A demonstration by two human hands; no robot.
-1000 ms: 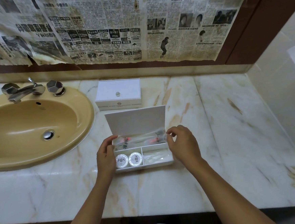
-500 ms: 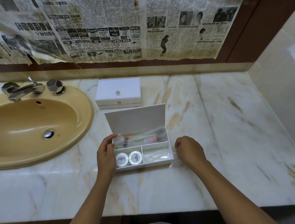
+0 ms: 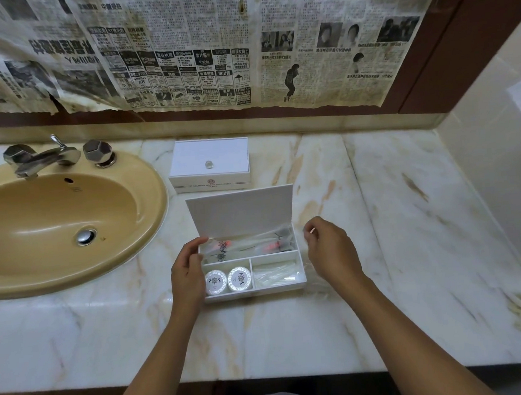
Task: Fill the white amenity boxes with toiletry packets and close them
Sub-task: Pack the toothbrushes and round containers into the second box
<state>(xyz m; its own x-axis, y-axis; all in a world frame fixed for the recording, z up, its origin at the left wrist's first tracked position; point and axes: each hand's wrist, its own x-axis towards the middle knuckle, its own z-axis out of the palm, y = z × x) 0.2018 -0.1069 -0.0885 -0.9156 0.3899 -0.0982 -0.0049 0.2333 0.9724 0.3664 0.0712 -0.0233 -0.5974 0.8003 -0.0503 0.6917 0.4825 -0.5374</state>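
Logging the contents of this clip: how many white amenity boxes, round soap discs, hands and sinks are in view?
White rectangular amenity boxes: 2 (open one, closed one)
Round white wrapped soap discs: 2 ()
Bare hands: 2 (left hand, right hand)
Tan oval ceramic sinks: 1
Total: 7

- My left hand (image 3: 186, 273) is out in front of me, palm turned inward, its fingers (image 3: 194, 244) curved forward and its thumb lower down, gripping what lies between them.
- My left forearm runs up from the lower left, bare, wrist nearly straight.
- My right hand (image 3: 330, 248) is raised with its back toward me, fingers curled inward, forefinger and thumb (image 3: 311, 231) pinched close together; I cannot tell whether anything thin sits between them.
- My right forearm comes in from the lower right, bare. My 2 hands are well apart.
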